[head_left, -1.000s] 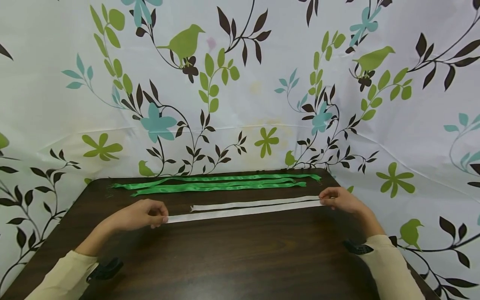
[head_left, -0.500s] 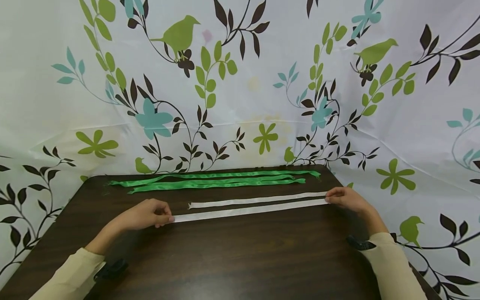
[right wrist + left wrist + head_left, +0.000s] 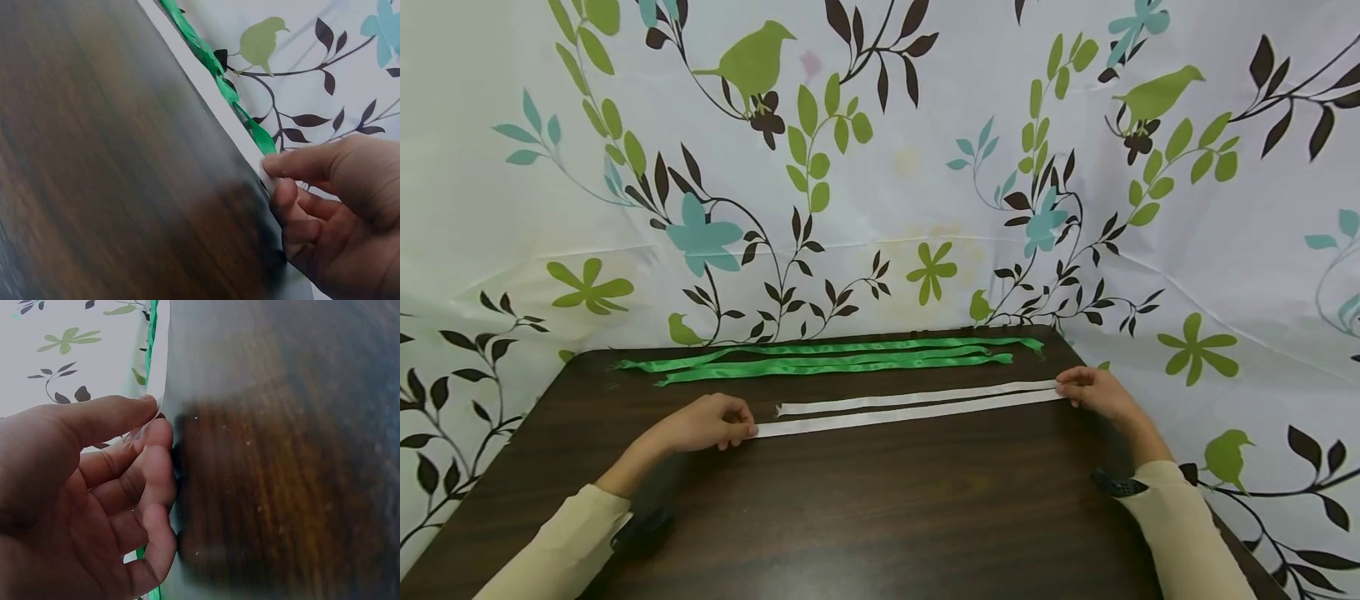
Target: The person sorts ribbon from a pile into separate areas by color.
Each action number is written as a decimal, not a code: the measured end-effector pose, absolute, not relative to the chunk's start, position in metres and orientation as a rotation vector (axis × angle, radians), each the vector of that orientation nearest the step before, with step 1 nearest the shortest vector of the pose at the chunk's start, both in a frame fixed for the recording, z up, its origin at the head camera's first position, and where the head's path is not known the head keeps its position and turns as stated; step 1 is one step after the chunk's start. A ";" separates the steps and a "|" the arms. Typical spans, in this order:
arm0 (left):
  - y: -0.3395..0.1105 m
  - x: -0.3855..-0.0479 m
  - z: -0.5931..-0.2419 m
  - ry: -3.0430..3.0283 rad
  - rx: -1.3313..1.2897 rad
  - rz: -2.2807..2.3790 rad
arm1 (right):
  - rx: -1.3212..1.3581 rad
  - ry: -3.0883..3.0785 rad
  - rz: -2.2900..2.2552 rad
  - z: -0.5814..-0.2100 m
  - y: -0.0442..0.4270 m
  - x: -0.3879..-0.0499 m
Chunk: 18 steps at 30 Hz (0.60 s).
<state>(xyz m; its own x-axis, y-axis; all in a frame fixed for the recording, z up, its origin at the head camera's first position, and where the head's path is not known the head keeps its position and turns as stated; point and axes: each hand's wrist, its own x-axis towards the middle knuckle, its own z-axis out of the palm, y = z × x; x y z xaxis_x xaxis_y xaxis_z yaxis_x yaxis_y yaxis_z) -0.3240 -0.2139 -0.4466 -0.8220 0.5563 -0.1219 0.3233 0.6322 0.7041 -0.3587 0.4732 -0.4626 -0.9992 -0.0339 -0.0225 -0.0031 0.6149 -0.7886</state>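
Observation:
A white ribbon [image 3: 910,412] is stretched in a straight line across the dark table. My left hand [image 3: 709,423] pinches its left end between thumb and fingers; the frayed tip of the ribbon shows by the fingers in the left wrist view. At the other end, my right hand [image 3: 1101,394] pinches the ribbon with its thumb and forefinger. Just behind runs a second white ribbon [image 3: 917,397], shorter on the left, where its end lies loose. Its right end reaches my right fingertips; I cannot tell whether they hold it too.
Several green satin ribbons [image 3: 835,364] lie side by side along the back of the brown wood-grain table [image 3: 925,517]. Directly behind the table hangs a white cloth [image 3: 880,167] printed with birds, leaves and flowers.
Both hands have shifted slightly to the right in the head view, still pinching the white ribbon. The gap between the two white ribbons looks a little wider than one second ago.

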 end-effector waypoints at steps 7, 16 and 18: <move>-0.210 -0.326 -0.449 2.551 0.671 0.991 | 0.043 2.885 -1.329 -0.462 0.462 -0.360; -0.210 -0.325 -0.450 2.550 0.642 0.998 | 0.167 2.937 -1.295 -0.464 0.460 -0.357; -0.211 -0.324 -0.447 2.563 0.635 0.986 | 0.189 2.996 -1.276 -0.460 0.459 -0.356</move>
